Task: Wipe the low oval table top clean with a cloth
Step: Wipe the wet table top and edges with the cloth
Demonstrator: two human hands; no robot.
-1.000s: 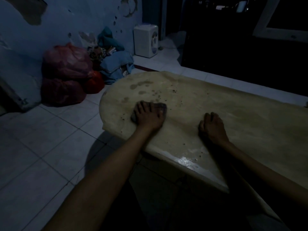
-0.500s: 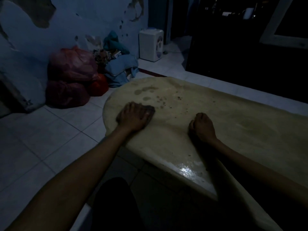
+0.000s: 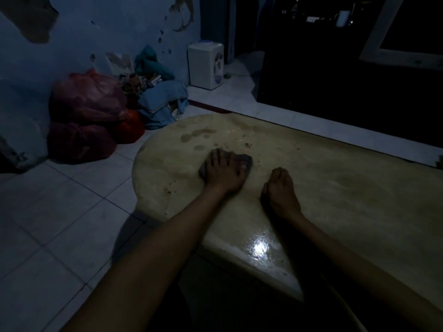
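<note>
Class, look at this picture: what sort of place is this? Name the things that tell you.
Probably a dim room in a home: a tiled floor, a small water dispenser by the peeling wall, and red bags beside piled clothes.

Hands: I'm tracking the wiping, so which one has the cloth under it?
The left hand, fingers spread flat on the dark cloth. The right hand rests on the bare table top.
</note>
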